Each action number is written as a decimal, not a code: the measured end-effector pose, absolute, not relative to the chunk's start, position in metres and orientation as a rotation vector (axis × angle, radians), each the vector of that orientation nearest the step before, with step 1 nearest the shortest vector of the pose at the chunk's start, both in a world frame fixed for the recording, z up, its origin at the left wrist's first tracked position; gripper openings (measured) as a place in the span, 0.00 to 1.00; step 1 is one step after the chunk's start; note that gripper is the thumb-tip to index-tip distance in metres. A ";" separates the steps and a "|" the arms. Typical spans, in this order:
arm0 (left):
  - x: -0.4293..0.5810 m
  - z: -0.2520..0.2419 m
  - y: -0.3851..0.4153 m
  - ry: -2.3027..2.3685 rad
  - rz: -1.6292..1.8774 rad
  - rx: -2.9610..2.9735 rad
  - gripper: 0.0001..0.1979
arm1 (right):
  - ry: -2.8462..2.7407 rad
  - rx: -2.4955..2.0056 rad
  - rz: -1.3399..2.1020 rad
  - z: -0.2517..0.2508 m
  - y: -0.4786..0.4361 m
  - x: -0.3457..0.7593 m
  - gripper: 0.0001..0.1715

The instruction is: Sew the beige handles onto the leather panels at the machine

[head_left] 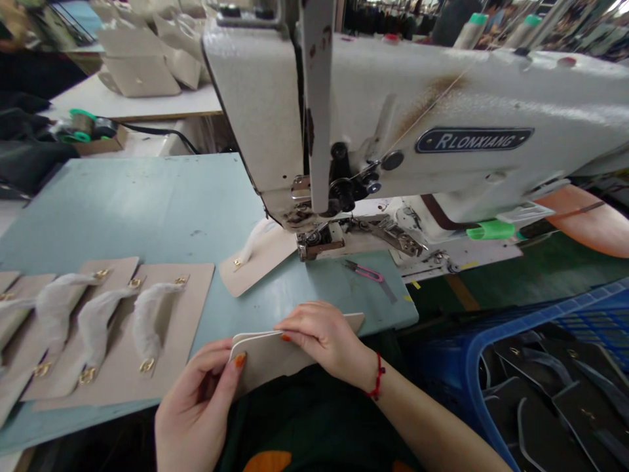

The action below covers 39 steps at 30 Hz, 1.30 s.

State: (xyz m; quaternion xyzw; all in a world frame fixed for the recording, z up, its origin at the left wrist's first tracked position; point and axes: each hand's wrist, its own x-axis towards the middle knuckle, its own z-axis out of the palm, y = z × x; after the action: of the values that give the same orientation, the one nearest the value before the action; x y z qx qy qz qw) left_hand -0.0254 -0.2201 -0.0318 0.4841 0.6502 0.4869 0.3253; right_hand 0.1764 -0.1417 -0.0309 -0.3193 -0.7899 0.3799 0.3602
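Two beige leather panels (275, 362), laid face to face with rounded corners, are held on edge over my lap at the front of the table. My left hand (204, 393) pinches their left corner, thumb on the near side. Along the top edge my right hand (324, 337) grips the same panels between thumb and fingers. Just beyond lies another beige panel (255, 265) with a white-wrapped handle, its right end close under the head of the sewing machine (260, 118). Pink-handled thread snips (364, 271) rest on the table to the right of it.
Several overlapping beige panels (189, 321) with wrapped handles and gold fittings cover the table's left side. At the right stands a blue plastic basket (474, 354) holding dark panels. Beige pieces (142, 69) and green thread spools (82, 124) sit behind.
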 end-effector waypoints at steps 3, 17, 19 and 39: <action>-0.025 -0.031 -0.221 1.707 1.282 1.282 0.00 | -2.029 -0.826 0.976 -0.030 -0.142 0.176 0.11; -0.023 -0.023 -0.224 1.621 1.263 1.340 0.01 | -1.953 -0.813 1.060 -0.013 -0.148 0.172 0.14; -0.020 -0.019 -0.223 1.614 1.268 1.345 0.01 | -1.957 -0.812 1.056 -0.012 -0.149 0.171 0.14; -0.020 -0.016 -0.223 1.474 1.119 1.640 0.06 | -1.948 -0.764 1.061 0.001 -0.155 0.167 0.10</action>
State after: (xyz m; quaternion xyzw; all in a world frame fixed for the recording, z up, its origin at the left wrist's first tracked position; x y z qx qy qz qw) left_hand -0.0199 -0.2229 -0.0164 0.6264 0.5630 0.4276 0.3284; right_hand 0.1666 -0.1548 0.0009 -0.3002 -0.7654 0.4170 0.3875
